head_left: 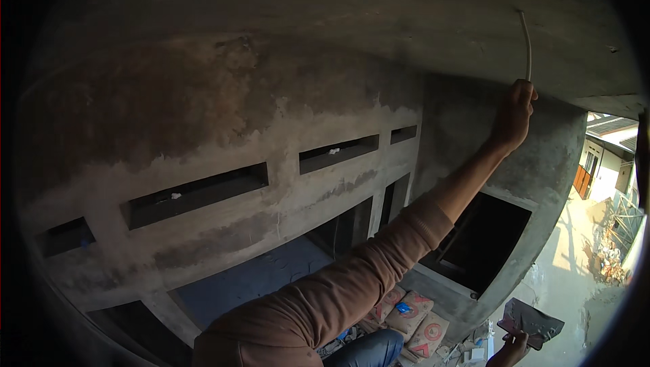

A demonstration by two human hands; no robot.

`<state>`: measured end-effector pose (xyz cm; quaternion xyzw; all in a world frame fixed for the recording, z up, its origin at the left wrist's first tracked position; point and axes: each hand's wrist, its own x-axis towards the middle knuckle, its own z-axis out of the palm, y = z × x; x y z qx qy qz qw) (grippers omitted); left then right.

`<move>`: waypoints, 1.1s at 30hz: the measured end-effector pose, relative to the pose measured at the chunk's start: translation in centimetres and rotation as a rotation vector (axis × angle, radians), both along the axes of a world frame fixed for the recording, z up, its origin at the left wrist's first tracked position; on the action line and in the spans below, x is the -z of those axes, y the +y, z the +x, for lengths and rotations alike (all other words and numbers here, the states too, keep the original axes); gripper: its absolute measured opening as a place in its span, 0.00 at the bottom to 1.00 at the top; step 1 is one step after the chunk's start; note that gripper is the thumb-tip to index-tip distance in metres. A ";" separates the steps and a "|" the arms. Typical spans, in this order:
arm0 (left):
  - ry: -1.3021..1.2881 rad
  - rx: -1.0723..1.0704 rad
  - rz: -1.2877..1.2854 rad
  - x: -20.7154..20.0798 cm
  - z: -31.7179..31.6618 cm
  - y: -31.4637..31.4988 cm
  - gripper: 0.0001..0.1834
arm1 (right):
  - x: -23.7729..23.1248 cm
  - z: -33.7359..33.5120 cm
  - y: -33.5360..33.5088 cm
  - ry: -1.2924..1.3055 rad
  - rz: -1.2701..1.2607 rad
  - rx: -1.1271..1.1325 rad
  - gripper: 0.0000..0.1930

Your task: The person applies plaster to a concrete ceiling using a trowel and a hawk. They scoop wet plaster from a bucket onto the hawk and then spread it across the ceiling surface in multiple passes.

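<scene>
My left arm, in a brown sleeve, stretches up across the view to the right. Its hand (518,106) is closed around the lower end of a thin, pale conduit pipe (527,45) that comes out of the grey plastered ceiling (433,25). At the lower right, my right hand (512,348) grips a dark plastering trowel (535,321) with a broad, flat blade. The trowel is held well below the ceiling and touches nothing that I can see.
Ahead is a patchy plastered wall (284,116) with several narrow slot openings. A dark window opening (487,245) is in the right wall. Far below are printed cement bags (409,316) and rubble. Outside at right, a sunlit lane (565,252) runs past debris (613,252).
</scene>
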<state>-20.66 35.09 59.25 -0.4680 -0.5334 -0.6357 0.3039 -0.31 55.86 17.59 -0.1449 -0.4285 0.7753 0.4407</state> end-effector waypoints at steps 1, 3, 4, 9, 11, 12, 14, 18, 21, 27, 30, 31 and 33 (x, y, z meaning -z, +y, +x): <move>0.049 -0.031 0.012 -0.1 0.3 0.1 0.21 | 1.2 -0.6 0.3 -0.083 0.112 0.001 0.08; 0.034 -0.076 0.002 -0.2 0.6 -0.2 0.22 | 3.3 -1.1 0.9 -0.201 0.305 0.036 0.11; 0.036 -0.077 -0.014 -0.3 0.9 -0.2 0.23 | 4.2 -1.5 0.9 -0.217 0.352 0.044 0.10; 0.033 -0.150 -0.010 0.2 2.6 -0.3 0.23 | 7.3 -3.1 -0.5 -0.259 0.503 0.018 0.08; 0.022 -0.102 -0.014 0.1 3.4 0.3 0.23 | 7.2 -3.6 -1.3 -0.245 0.555 -0.007 0.08; -0.009 -0.065 -0.005 0.1 3.9 0.5 0.23 | 7.0 -3.6 -1.8 -0.235 0.552 -0.028 0.07; -0.032 -0.054 0.005 0.0 4.6 0.9 0.24 | 6.0 -4.0 -2.6 -0.214 0.471 -0.044 0.07; -0.070 -0.052 -0.029 0.1 5.6 0.4 0.23 | 4.1 -3.8 -3.9 -0.637 0.825 0.021 0.08; -0.069 -0.031 -0.045 -0.1 6.0 0.1 0.23 | 3.3 -3.6 -4.8 -0.245 0.521 0.001 0.09; -0.006 -0.104 -0.031 -0.3 6.2 0.4 0.19 | 2.3 -4.3 -5.5 -0.272 0.517 -0.070 0.09; 0.001 -0.116 -0.045 -0.3 5.8 -0.1 0.21 | 2.3 -4.8 -5.4 -0.281 0.472 -0.087 0.08; -0.003 -0.094 -0.051 -0.3 5.6 -0.3 0.21 | 2.4 -5.0 -5.4 -0.225 0.438 -0.084 0.07; 0.013 -0.117 -0.068 -0.3 4.9 -0.5 0.21 | 2.8 -5.4 -5.2 -0.187 0.419 -0.069 0.06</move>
